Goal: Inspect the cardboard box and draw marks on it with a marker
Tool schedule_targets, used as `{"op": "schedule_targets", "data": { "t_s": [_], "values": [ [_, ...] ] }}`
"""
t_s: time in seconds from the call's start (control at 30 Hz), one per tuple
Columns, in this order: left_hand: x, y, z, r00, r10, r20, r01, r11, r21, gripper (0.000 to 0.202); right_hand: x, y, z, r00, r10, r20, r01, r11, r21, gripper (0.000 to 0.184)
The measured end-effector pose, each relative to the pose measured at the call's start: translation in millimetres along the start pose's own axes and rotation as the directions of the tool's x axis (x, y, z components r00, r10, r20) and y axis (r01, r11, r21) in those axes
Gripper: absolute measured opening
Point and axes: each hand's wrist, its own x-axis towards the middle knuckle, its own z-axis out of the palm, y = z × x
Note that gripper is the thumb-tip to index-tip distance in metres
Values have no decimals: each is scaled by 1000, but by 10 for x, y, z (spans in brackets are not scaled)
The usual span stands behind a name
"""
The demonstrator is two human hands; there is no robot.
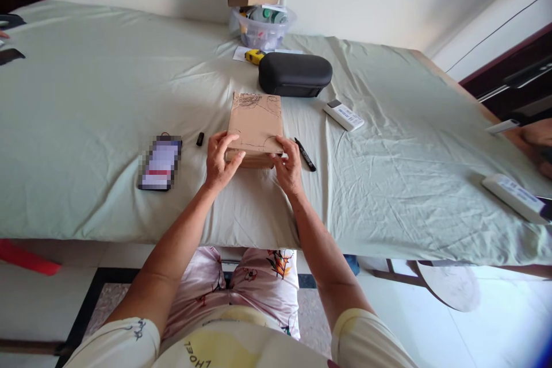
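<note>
Cardboard block (256, 121), just one, clamped by left hand (221, 162) and right hand (290, 165) fingers; nearby, one marker (306, 155), one phone (161, 164), one black case (295, 75).

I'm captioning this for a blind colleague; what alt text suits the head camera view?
A left hand and a right hand hold drawn-on brown cardboard at its near corners on a cloth-covered table. A phone lies left, a black marker right, a black case behind.

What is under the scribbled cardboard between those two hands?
Below the near edge of the scribbled cardboard, between the left hand and right hand, more brown cardboard shows. Anything farther back underneath is covered by the top piece.
</note>
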Motion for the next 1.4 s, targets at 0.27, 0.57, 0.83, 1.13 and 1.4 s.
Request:
{"op": "schedule_targets", "data": {
  "t_s": [0.27,0.57,0.83,1.13,1.4],
  "values": [
    [13,-65,36,997,3,-76,-2,1000,24,46,-16,-5,53,999,33,30,-34,999,27,62],
    [42,-126,-7,995,30,-91,-25,998,54,45,131,494,-425,920,272,-282,-373,827,-421,43],
    [36,-160,11,991,23,-132,-18,999,40,39,58,664,-466,950,269,-158,-311,845,-436,40],
    [48,-190,43,994,13,-110,-9,999,44,47,159,579,-413,902,372,-220,-392,918,-55,37],
    [62,-208,1,998,34,-58,-34,999,7,49,197,473,-398,888,435,-149,-307,802,512,47]
  ]
}}
